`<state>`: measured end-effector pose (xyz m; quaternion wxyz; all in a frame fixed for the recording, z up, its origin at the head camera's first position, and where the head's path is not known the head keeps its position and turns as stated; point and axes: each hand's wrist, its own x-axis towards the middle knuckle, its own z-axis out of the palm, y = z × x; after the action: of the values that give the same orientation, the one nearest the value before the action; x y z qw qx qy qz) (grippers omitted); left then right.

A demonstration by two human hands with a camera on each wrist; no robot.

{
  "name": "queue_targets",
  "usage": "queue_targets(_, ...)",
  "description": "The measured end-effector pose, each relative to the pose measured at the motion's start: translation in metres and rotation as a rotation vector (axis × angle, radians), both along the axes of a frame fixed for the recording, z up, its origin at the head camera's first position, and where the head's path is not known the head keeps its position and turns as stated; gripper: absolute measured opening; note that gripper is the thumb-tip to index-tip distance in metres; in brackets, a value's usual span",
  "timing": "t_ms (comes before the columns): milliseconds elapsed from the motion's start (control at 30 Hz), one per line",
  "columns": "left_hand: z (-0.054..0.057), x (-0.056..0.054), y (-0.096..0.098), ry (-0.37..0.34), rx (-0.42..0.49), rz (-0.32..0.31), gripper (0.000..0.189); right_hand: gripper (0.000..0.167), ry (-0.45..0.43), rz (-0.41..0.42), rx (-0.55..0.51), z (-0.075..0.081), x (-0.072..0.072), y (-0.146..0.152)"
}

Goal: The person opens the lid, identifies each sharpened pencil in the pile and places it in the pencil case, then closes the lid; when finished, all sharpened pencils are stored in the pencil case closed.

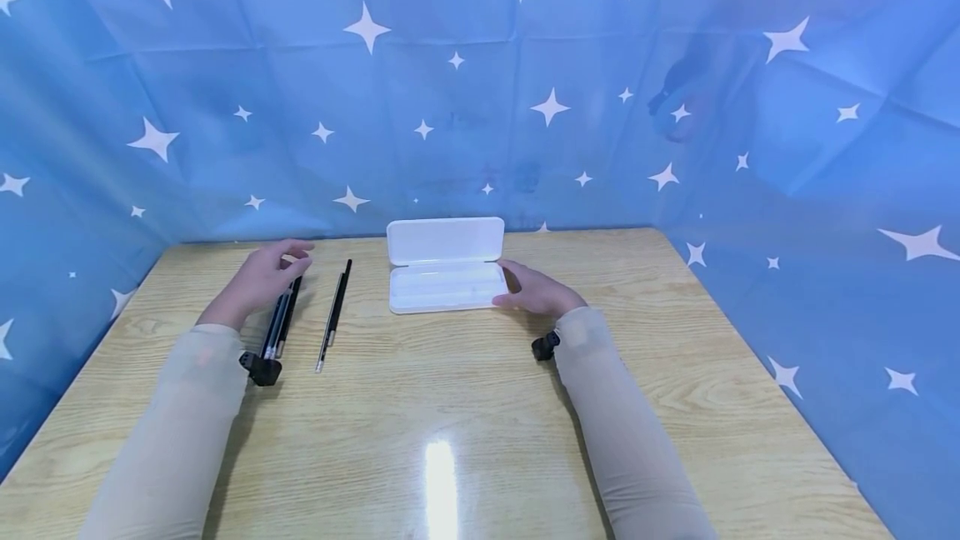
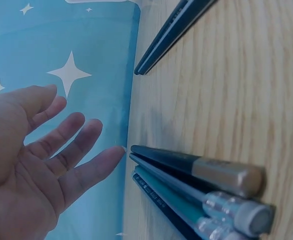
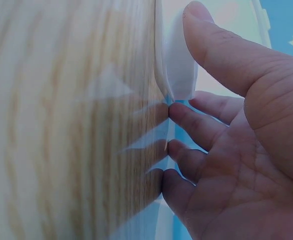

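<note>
Pencils (image 1: 288, 321) lie near left hand (image 1: 262, 275) — loosely curved, empty; right hand (image 1: 537, 289) grips white case (image 1: 446, 242).

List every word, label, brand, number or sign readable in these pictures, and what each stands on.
No text can be read for certain.
Dark pencil at the edge of the lower group, left wrist view: tiny print, too blurred to read.
Upper pair of pencils, same view: faint marks, too small to read.
White case: no lettering visible.
Blue cloth: white stars only, no writing.
</note>
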<state>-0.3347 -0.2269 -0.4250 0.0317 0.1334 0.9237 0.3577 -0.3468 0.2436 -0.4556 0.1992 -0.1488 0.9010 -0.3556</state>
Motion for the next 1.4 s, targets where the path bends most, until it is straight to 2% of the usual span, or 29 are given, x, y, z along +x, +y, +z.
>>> queue_targets(467,-0.004,0.0,0.003,-0.064,-0.008,-0.015,0.051,0.086,-0.015,-0.013,0.004,-0.001,0.0,0.001)
queue_targets(733,-0.005,0.0,0.006,-0.072,-0.011,-0.032,0.055,0.086,-0.015,-0.011,0.007,0.001,-0.001,0.0)
queue_targets(1000,-0.01,-0.004,0.015,-0.058,0.017,-0.071,0.049,0.086,-0.009,-0.01,0.008,0.001,0.0,0.001)
queue_targets(1300,-0.013,-0.001,0.011,-0.088,0.096,-0.028,0.049,0.085,-0.005,-0.007,0.004,0.002,0.0,-0.001)
queue_targets(1400,-0.014,-0.001,0.011,-0.077,0.092,-0.009,0.051,0.084,-0.003,-0.012,0.012,0.002,-0.001,-0.001)
